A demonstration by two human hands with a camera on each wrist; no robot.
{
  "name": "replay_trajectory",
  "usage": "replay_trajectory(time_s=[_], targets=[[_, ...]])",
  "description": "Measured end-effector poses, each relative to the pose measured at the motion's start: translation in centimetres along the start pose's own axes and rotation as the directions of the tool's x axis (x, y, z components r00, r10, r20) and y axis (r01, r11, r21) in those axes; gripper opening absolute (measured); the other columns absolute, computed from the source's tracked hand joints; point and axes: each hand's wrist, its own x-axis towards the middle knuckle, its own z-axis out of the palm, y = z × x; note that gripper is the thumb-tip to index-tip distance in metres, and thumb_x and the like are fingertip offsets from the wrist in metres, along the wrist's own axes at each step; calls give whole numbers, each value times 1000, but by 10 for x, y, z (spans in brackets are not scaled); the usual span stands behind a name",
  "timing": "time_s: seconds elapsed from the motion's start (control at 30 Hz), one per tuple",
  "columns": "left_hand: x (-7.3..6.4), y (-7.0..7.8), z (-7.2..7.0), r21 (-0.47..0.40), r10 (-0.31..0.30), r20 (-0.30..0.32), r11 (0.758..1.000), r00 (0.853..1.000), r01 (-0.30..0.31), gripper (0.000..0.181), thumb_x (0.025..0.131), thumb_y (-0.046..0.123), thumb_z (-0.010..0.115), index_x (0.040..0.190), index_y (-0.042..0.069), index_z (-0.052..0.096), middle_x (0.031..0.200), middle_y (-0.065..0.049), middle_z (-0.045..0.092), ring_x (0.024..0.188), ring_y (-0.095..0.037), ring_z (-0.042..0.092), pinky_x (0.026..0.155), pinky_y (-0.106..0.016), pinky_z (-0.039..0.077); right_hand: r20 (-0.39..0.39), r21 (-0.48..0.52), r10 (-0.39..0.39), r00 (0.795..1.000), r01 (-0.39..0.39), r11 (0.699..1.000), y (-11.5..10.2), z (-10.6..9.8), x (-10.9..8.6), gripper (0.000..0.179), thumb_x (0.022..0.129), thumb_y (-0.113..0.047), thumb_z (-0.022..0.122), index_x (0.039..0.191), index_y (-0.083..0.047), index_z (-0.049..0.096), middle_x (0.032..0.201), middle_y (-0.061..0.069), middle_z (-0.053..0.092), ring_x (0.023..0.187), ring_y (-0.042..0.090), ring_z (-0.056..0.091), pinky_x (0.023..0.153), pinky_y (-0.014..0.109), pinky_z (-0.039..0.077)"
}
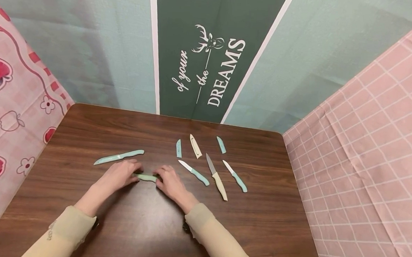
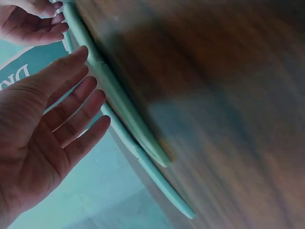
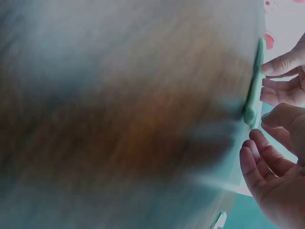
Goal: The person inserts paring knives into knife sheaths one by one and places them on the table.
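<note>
A light green knife (image 1: 146,177) lies on the table between both hands, its ends overlapped by the fingers in the head view. In the left wrist view the green knife (image 2: 116,90) shows nearly full length. My left hand (image 1: 119,174) is beside it, fingers extended and fingertips close along its side; the left hand (image 2: 52,109) has thumb and fingers spread. My right hand (image 1: 171,184) is at the knife's other end. In the right wrist view the right hand (image 3: 279,162) has loosely bent fingers, thumb apart from them, nothing between.
Beyond my left hand lies a sheathed blue knife (image 1: 118,157). To the right are two bare blue knives (image 1: 198,176) and a cream knife (image 1: 218,185). Behind them lie two blue sheaths (image 1: 179,149) and a cream sheath (image 1: 195,147). Fabric walls (image 1: 360,125) enclose the wooden table (image 1: 145,226).
</note>
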Motion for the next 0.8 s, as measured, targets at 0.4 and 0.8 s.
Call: replay_trajectory(time_s=[0.4,0.8], targets=[[33,29,1,80,88,-57,993,994,-83,23,83,17,82,102,9,71,98,-5,69,90,-24,69,78,-40,57,-105,-16,110,988,-112,994,23,-23,-17,26,88,-16,73,113,-13,73,108,2,70,102,20,65,89,30,54],[64,41,17,156,172,-83,975,982,-158,32,84,19,81,112,8,69,114,-8,69,104,-28,65,85,-44,56,-190,49,275,943,-270,962,62,-35,-43,27,85,-13,76,111,-9,72,112,7,69,102,26,64,88,40,54]])
